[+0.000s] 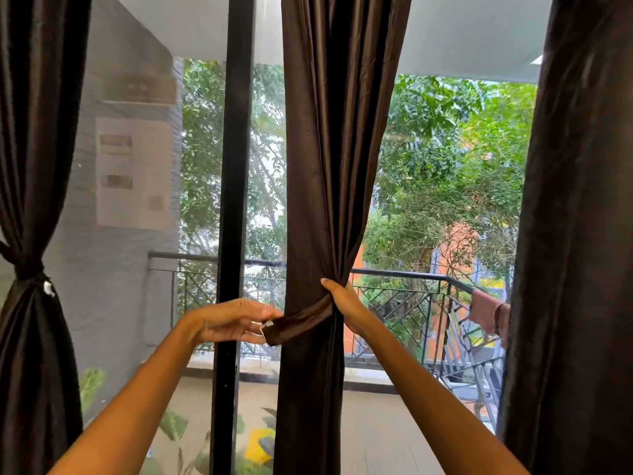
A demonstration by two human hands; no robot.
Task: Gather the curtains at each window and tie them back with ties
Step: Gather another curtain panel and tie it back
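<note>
**Middle curtain gathered, tie half way round**

The window (445, 200) fills the far view, tall glass split by a black frame post (236, 166), with a metal railing (411, 279) and trees beyond. Three dark brown curtains hang before it. The right curtain (575, 234) falls loose and untied. The left curtain (30, 166) is already pinched in at its waist by a band with a small white fastener. The middle curtain (329, 149) is the one in hand: soft, slightly glossy cloth in long folds, light enough to bunch but likely to slip and spread if let go.

The right hand (342, 303) grips the gathered folds from the right, fingers curled round the bundle. The tie (298, 322), a flat strip of matching cloth, crosses the front of it. The left hand (236, 320) pinches the tie's free end, where a small pale piece, perhaps a hook or clip, shows. The tie is limp, so it is best held near its end and drawn snug.
</note>
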